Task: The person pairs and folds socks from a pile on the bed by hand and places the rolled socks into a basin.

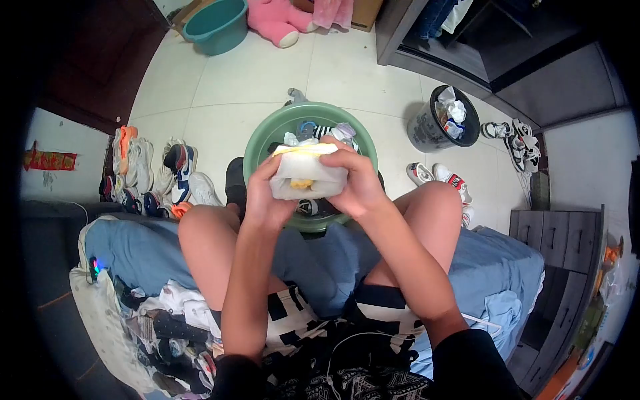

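Observation:
A white sock-like cloth (309,175) with a yellow band along its far edge is stretched between my two hands, and something yellow shows inside its near opening. My left hand (265,190) grips its left side, thumb on top. On the right side, my right hand (355,177) has its fingers wrapped round the cloth. Both hands are above a green basin (257,143) on the floor, which holds white, striped and dark cloth items. The cloth hides part of the basin's contents.
Shoes (140,163) stand in rows at the left. A black bin (427,130) with crumpled waste is at the right, near more shoes (453,183). A teal tub (217,30) and pink plush toy (272,20) are at the back. Clothes (180,327) lie on the bed.

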A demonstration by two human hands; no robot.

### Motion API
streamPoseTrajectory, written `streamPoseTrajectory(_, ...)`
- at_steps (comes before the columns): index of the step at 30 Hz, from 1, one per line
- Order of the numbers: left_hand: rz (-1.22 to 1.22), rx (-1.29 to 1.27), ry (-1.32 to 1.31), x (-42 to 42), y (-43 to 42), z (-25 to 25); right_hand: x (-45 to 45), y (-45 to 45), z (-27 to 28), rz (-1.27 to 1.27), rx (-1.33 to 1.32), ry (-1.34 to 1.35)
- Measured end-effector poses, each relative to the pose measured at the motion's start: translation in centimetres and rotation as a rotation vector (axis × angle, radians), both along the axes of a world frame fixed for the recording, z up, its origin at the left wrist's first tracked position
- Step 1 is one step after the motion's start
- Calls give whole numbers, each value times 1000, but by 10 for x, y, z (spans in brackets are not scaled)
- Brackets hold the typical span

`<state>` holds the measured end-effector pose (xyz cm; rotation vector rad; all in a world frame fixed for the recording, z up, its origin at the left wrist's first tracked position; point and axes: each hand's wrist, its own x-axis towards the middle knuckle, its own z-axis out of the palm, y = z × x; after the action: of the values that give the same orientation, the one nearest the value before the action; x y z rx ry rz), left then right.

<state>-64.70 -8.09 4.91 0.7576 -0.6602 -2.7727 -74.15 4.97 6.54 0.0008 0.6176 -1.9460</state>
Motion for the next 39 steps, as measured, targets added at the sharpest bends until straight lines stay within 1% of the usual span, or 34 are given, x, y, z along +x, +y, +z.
streamPoseTrajectory(1,-14,41,-4,1,0,1,-1,0,-4,3,1,1)
streamPoseTrajectory(3,-34,69,25,3,-1,3,-3,-2,-8,42,-142,-3)
streamPoseTrajectory(4,-58,96,53,4,-1,4,-1,-1,-5,43,-142,-3)
streamPoseTrajectory(6,-101,77,64,3,-11,3,5,3,8,-88,-32,-62)
streamPoseTrajectory(7,-145,57,75,2,-15,3,7,2,15,-86,-32,-62)
streamPoseTrajectory(8,-143,57,76,1,-15,2,8,1,22,-90,-39,78)
streamPoseTrajectory(9,-97,55,9,-1,-14,2,9,1,25,-95,-45,219)
streamPoseTrajectory(10,-51,54,-57,-2,-13,3,10,-1,23,-93,-44,221)
streamPoseTrajectory(12,-44,48,-41,0,-13,4,7,-9,11,-56,92,901)
streamPoseTrajectory(13,-37,39,-28,1,-14,4,1,-6,9,-14,227,1252)
streamPoseTrajectory(14,-35,37,-28,1,-15,5,2,-3,7,-15,223,1252)
streamPoseTrajectory(16,-7,74,-44,2,-15,4,10,0,23,7,425,1364)
streamPoseTrajectory(17,-6,74,-45,4,-16,3,10,1,23,8,425,1364)
streamPoseTrajectory(19,-26,61,-11,7,-21,1,9,3,22,-1,483,1575)
streamPoseTrajectory(20,-25,61,-11,8,-21,1,11,2,18,-1,481,1576)
streamPoseTrajectory(22,-26,-26,-78,9,-21,4,16,-1,11,-99,588,1856)
streamPoseTrajectory(23,-27,-26,-77,8,-20,4,18,-3,9,-100,587,1856)
streamPoseTrajectory(25,-12,-24,-103,8,-18,3,21,-8,13,-483,485,2013)
streamPoseTrajectory(26,-13,-25,-105,8,-16,4,21,-7,12,-484,486,2012)
streamPoseTrajectory(28,63,-205,-224,8,-10,8,19,-7,12,-571,493,1975)
streamPoseTrajectory(29,64,-208,-225,8,-12,4,16,-6,13,-572,492,1974)
streamPoseTrajectory(31,64,-243,-158,8,-17,-3,8,-2,18,-578,445,1812)
streamPoseTrajectory(32,67,-245,-158,9,-18,-5,6,0,19,-577,441,1812)
streamPoseTrajectory(34,61,-316,-209,7,-17,-4,4,4,20,-372,401,1818)
streamPoseTrajectory(35,56,-316,-211,6,-14,-3,7,5,21,-375,406,1815)
streamPoseTrajectory(37,67,-311,-233,4,-8,2,18,0,23,-272,367,1814)
streamPoseTrajectory(38,64,-310,-236,4,-6,4,19,0,17,-272,370,1810)
streamPoseTrajectory(39,44,-353,-243,4,-5,6,19,-2,10,-248,441,1875)
